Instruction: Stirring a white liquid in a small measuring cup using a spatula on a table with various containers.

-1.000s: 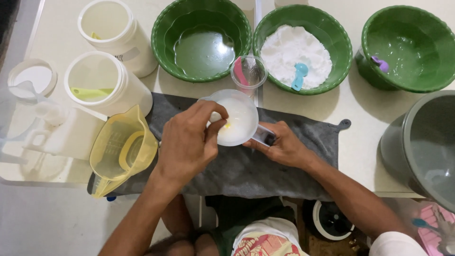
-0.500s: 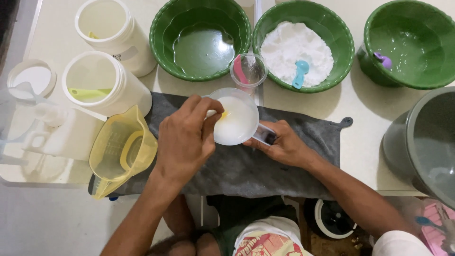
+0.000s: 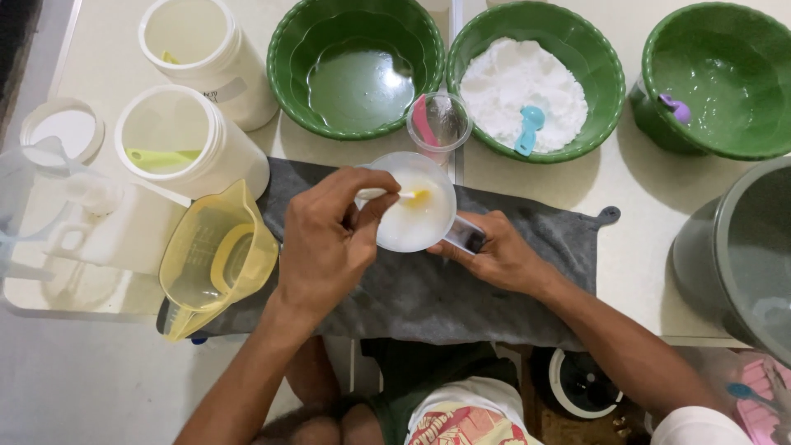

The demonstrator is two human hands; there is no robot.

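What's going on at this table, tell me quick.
A person is working over a grey cloth. The right hand grips the handle of a clear measuring cup of milky liquid, while the left hand holds a small stick in it, a yellow blob at its tip. Behind stand three green bowls: one with liquid, one with white powder, one with a purple scoop. A yellow jug sits left.

Three green bowls, two white jars, yellow jug, grey towel, grey bucket

green bowls, grey towel, yellow jug
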